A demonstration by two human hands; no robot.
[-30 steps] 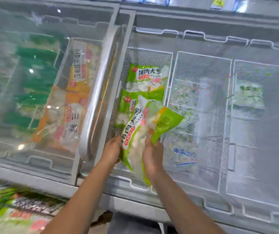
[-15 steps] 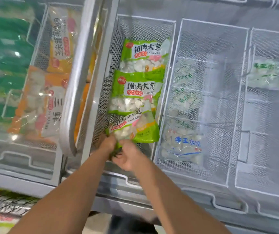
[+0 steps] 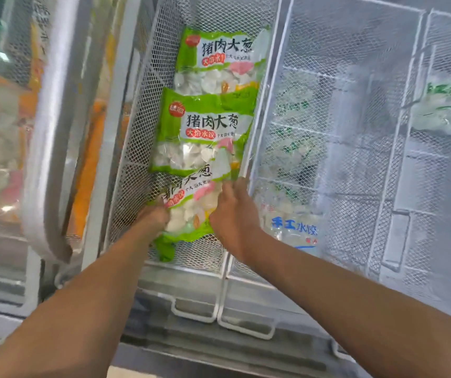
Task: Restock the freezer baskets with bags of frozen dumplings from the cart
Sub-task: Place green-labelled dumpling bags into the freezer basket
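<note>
Both hands, left (image 3: pixel 152 215) and right (image 3: pixel 235 214), grip the nearest bag (image 3: pixel 188 211) by its sides, low in the mesh basket (image 3: pixel 137 126). Green-and-clear pack, white dumplings visible. Three such bags in this basket, overlapping in a row.

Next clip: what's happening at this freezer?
A person is stocking green dumpling bags into a wire basket in an open chest freezer. Both hands grip the nearest bag, the left hand at its left edge, the right hand at its right. Its top is tucked under the middle bag; a far bag lies beyond. The next basket holds a clear bag with blue lettering.
</note>
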